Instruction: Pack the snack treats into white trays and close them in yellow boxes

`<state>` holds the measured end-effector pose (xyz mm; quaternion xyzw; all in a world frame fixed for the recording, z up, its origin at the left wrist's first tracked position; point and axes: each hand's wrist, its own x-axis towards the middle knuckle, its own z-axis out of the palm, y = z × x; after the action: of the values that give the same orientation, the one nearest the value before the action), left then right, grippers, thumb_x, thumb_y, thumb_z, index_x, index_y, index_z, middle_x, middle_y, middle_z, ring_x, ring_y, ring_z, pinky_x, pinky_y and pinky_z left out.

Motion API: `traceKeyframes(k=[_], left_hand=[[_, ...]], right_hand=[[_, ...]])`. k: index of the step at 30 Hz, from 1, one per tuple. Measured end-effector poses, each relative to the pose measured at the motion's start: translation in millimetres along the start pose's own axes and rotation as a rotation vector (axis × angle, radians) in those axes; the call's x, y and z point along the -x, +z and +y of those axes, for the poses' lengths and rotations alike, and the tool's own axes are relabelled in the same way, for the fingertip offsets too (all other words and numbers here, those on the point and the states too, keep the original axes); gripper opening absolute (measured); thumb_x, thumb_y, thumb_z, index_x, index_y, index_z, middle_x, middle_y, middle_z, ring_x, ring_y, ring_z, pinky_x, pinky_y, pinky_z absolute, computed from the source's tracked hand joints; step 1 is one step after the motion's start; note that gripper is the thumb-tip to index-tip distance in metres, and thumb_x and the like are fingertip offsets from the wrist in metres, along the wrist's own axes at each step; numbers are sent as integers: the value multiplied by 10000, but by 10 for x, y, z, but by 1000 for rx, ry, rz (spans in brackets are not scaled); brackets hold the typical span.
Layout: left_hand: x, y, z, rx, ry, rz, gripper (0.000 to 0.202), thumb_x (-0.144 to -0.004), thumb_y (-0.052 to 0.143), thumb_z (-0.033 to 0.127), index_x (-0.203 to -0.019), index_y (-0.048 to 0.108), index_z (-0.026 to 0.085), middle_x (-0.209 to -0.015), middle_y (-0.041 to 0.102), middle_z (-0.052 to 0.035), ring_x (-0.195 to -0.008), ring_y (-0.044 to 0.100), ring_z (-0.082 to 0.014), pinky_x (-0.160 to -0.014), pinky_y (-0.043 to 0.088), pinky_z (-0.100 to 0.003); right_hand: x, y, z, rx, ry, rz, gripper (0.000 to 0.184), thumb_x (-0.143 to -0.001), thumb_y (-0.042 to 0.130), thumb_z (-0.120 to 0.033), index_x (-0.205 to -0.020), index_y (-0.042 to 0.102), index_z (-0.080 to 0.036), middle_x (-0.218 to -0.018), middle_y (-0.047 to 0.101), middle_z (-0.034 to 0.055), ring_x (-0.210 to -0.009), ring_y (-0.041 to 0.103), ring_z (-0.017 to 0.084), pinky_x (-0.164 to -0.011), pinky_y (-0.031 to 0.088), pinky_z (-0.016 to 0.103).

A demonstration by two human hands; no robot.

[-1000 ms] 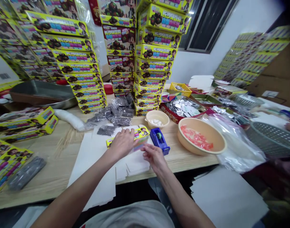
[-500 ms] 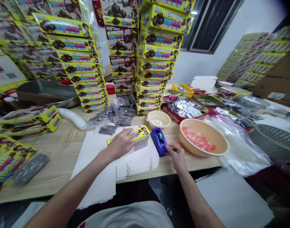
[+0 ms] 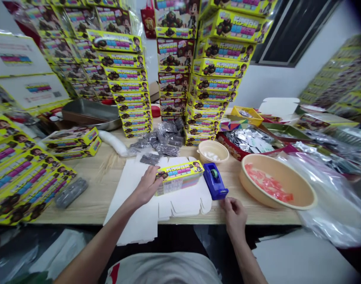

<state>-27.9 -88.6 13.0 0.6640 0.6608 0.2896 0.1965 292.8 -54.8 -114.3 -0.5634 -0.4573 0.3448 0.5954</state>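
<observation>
My left hand (image 3: pixel 147 186) grips the left end of a yellow printed box (image 3: pixel 180 176) that lies on a pile of flat white cardboard blanks (image 3: pixel 157 201) on the wooden table. My right hand (image 3: pixel 235 213) is at the table's front edge, just right of a blue tape dispenser (image 3: pixel 215 181). Its fingers are pinched together, and whatever they hold is too small to make out.
A tan bowl of red wrapped pieces (image 3: pixel 276 185) stands right of the dispenser, a small bowl of white bits (image 3: pixel 213 151) behind it. Grey foil packets (image 3: pixel 164 140) lie mid-table. Tall stacks of yellow boxes (image 3: pixel 124 83) fill the back; more yellow boxes (image 3: pixel 23 173) lie left. Clear plastic bags (image 3: pixel 337 201) lie right.
My right hand went from the box to the tape dispenser, then drew back toward the table's front edge. My left hand shifted to the box's left end. The camera view moved left.
</observation>
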Motion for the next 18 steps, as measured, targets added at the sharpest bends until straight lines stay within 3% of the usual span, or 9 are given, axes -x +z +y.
traceKeyframes(k=[3, 7, 10, 15, 18], left_hand=[[47, 0, 6, 12, 37, -22, 349, -865, 370, 250, -1200, 397, 156, -1167, 457, -102, -1116, 436, -223, -969, 378, -414], [153, -15, 37, 23, 110, -12, 339, -874, 371, 231, -1204, 382, 156, -1171, 443, -101, -1121, 423, -207, -981, 373, -390], [219, -22, 86, 13, 132, 1, 313, -865, 375, 203, -1173, 399, 158, -1151, 456, -101, -1097, 431, -206, -964, 388, -391], [197, 22, 165, -5, 80, 78, 190, -869, 387, 238, -1028, 460, 166, -1049, 480, -80, -1004, 461, -206, -903, 423, -391], [134, 66, 175, -85, 13, 143, 153, -883, 398, 289, -941, 485, 176, -977, 485, -62, -959, 476, -205, -862, 441, -375]], right_hand=[[340, 377, -429, -151, 109, -142, 283, -718, 686, -431, -771, 636, -158, -681, 625, 28, -619, 585, 167, -608, 508, 305], [764, 1105, -1040, -370, 276, -409, 283, -713, 704, -425, -723, 659, -146, -703, 667, 52, -582, 605, 160, -552, 513, 281], [902, 1471, -1202, -413, 324, -454, 318, -693, 717, -448, -649, 646, -141, -602, 650, 35, -499, 582, 142, -501, 493, 261], [920, 1560, -1094, -407, 329, -456, 328, -671, 738, -443, -613, 624, -141, -538, 614, 9, -472, 560, 130, -476, 481, 240], [868, 1525, -1089, -504, 450, -527, 290, -626, 785, -396, -705, 667, -143, -629, 651, 13, -535, 588, 119, -501, 500, 211]])
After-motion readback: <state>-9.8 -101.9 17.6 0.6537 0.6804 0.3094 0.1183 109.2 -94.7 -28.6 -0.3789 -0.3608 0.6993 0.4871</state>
